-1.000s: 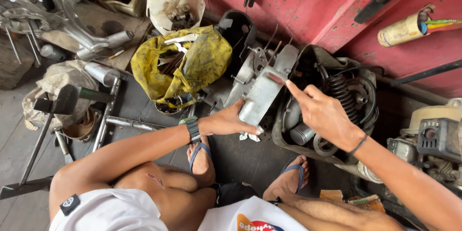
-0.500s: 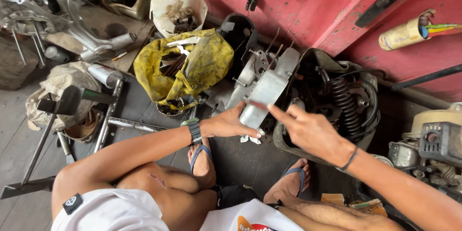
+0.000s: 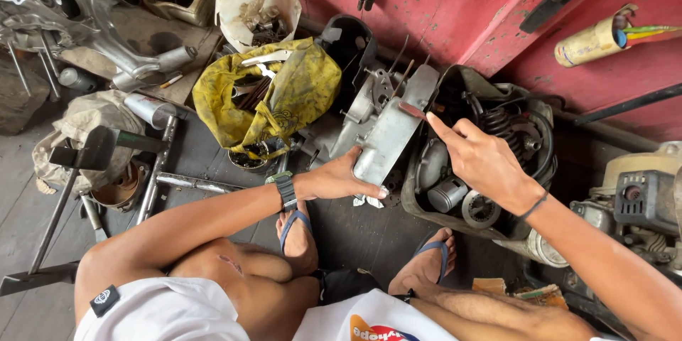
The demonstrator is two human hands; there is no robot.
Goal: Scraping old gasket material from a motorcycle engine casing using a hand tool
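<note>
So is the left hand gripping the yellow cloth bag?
No, the left hand holds the grey metal engine casing; the yellow cloth bag lies apart.

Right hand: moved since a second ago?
Yes. The right hand has shifted left along the grey engine cover, away from the black spring; its fingertip now touches the cover's upper edge.
</note>
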